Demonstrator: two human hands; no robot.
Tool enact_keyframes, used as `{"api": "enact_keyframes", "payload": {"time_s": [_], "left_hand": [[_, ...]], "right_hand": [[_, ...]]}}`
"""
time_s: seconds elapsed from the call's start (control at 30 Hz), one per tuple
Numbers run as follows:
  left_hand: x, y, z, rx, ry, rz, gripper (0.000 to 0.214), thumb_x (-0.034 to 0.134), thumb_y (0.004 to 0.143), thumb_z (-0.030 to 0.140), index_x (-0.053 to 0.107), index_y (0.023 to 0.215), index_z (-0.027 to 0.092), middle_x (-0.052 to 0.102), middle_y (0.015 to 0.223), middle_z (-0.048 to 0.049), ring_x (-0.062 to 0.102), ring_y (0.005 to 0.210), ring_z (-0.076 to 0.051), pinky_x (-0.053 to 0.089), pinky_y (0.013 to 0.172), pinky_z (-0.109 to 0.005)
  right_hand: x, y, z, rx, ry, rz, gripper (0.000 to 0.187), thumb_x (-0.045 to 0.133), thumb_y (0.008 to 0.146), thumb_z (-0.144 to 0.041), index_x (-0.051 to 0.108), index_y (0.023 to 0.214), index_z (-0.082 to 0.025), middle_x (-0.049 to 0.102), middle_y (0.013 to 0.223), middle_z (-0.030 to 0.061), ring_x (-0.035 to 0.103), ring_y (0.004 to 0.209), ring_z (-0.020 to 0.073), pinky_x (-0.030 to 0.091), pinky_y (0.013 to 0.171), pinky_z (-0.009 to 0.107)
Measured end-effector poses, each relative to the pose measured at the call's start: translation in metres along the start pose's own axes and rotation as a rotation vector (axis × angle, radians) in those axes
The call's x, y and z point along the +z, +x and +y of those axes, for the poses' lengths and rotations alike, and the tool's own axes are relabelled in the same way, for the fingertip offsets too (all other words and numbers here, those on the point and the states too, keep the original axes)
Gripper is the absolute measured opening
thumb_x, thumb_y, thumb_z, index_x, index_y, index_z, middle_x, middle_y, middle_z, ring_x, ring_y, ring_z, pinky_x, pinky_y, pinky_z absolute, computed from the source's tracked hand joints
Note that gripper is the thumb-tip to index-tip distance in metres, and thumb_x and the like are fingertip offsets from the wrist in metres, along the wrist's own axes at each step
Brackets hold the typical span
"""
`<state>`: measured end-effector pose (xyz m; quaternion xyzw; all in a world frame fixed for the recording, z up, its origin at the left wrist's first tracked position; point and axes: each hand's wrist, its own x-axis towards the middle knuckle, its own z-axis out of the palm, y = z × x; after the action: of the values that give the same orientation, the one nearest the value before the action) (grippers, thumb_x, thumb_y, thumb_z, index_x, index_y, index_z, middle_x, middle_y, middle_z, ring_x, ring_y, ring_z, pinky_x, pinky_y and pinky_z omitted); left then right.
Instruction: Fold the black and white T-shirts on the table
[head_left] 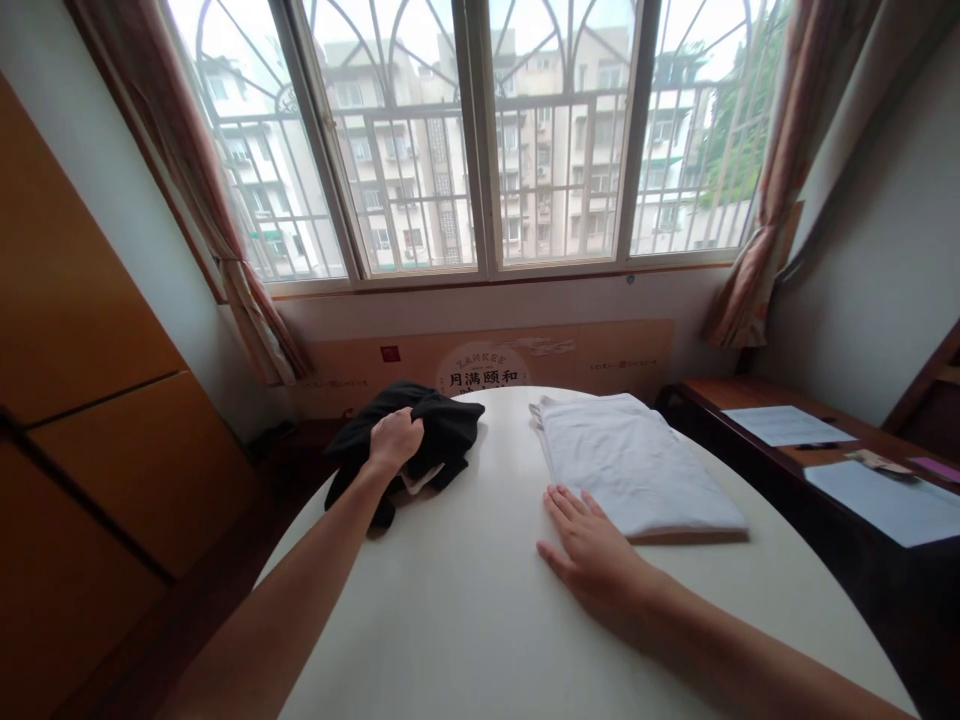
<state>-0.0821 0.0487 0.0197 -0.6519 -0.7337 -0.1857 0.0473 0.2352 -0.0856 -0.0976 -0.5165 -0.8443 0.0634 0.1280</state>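
Note:
A crumpled black garment (450,420) lies in a heap at the far left of the round white table (457,600). My left hand (396,440) is closed on its cloth, with the fingers wrapped into a fold. A small pale patch shows at the heap's lower edge; I cannot tell what it is. On the right lies a white cloth (630,460), folded into a flat, roughly rectangular stack. My right hand (589,545) rests flat beside its near left corner, fingers stretched out, holding nothing.
Beyond the table, a printed cardboard panel (337,370) leans under a barred window (480,150) with tied curtains (757,270). A dark wooden desk (735,395) with paper sheets (787,425) stands at the right. An orange-brown cabinet (75,300) is at the left.

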Motion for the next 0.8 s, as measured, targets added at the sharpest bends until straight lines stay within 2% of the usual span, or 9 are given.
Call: {"api": "enact_keyframes", "payload": {"time_s": [0.13,0.27,0.33,0.4,0.5,0.57,0.67,0.73,0.8], "left_hand": [[-0.024,0.002,0.006,-0.003,-0.130,-0.030,0.041,0.036,0.100,0.030,0.072,0.109,0.013,0.074,0.125,-0.0221,0.067,0.121,-0.037,0.048,0.095,-0.040],[-0.051,-0.017,0.029,0.035,-0.129,0.101,0.038,0.037,0.100,0.029,0.071,0.107,0.015,0.076,0.116,-0.0214,0.069,0.115,-0.038,0.049,0.095,-0.042],[-0.066,-0.036,0.048,0.099,-0.145,0.207,0.036,0.040,0.100,0.032,0.071,0.110,0.017,0.077,0.110,-0.0186,0.070,0.111,-0.037,0.049,0.095,-0.041],[-0.082,-0.060,0.069,0.211,-0.230,0.267,0.031,0.044,0.100,0.033,0.071,0.104,0.018,0.077,0.101,-0.0140,0.072,0.101,-0.033,0.049,0.091,-0.038],[-0.105,-0.100,0.099,0.371,-0.497,0.239,0.029,0.047,0.097,0.036,0.068,0.086,0.019,0.072,0.082,-0.0053,0.068,0.083,-0.025,0.049,0.079,-0.031],[-0.116,-0.123,0.115,0.423,-0.683,0.160,0.032,0.048,0.096,0.040,0.067,0.079,0.019,0.068,0.075,-0.0012,0.064,0.076,-0.021,0.048,0.072,-0.028],[-0.121,-0.139,0.127,0.458,-0.814,0.058,0.036,0.049,0.095,0.044,0.067,0.077,0.019,0.067,0.074,0.0005,0.063,0.075,-0.020,0.046,0.067,-0.026],[-0.115,-0.133,0.125,0.417,-0.781,0.099,0.038,0.048,0.097,0.046,0.066,0.077,0.019,0.068,0.073,-0.0003,0.063,0.075,-0.020,0.046,0.066,-0.027],[-0.102,-0.115,0.114,0.310,-0.666,0.180,0.038,0.047,0.099,0.047,0.067,0.080,0.020,0.069,0.076,-0.0024,0.065,0.077,-0.022,0.046,0.069,-0.029]], "right_hand": [[-0.001,0.000,0.000,-0.001,0.024,0.011,0.069,0.048,0.104,-0.043,0.043,0.160,-0.005,0.037,0.167,0.0228,0.030,0.158,0.0350,0.018,0.130,0.056],[-0.004,0.002,0.000,0.027,0.082,0.008,0.066,0.052,0.101,-0.040,0.046,0.159,-0.008,0.040,0.166,0.0214,0.031,0.158,0.0353,0.018,0.130,0.057],[-0.005,0.005,0.001,0.053,0.124,0.004,0.065,0.051,0.102,-0.042,0.046,0.159,-0.010,0.043,0.165,0.0205,0.033,0.157,0.0356,0.020,0.129,0.058],[-0.005,0.008,0.003,0.072,0.175,0.012,0.067,0.049,0.103,-0.046,0.046,0.158,-0.009,0.047,0.163,0.0209,0.034,0.156,0.0366,0.021,0.128,0.058],[-0.004,0.009,0.005,0.079,0.296,0.086,0.077,0.059,0.096,-0.059,0.050,0.155,-0.010,0.053,0.158,0.0226,0.038,0.153,0.0419,0.022,0.127,0.063],[-0.003,0.008,0.005,0.044,0.460,0.173,0.081,0.071,0.086,-0.065,0.057,0.149,-0.017,0.060,0.150,0.0200,0.046,0.146,0.0447,0.029,0.123,0.065],[-0.007,0.002,0.003,-0.002,0.833,0.306,0.067,0.082,0.076,-0.066,0.070,0.130,-0.029,0.072,0.131,0.0125,0.062,0.126,0.0424,0.049,0.109,0.061],[-0.015,-0.002,0.002,0.023,1.075,0.355,0.055,0.083,0.075,-0.067,0.074,0.115,-0.029,0.077,0.114,0.0095,0.069,0.107,0.0379,0.058,0.093,0.055],[-0.027,-0.005,0.004,0.064,1.242,0.374,0.048,0.085,0.074,-0.066,0.075,0.100,-0.026,0.076,0.094,0.0063,0.069,0.086,0.0302,0.061,0.077,0.046]]}}
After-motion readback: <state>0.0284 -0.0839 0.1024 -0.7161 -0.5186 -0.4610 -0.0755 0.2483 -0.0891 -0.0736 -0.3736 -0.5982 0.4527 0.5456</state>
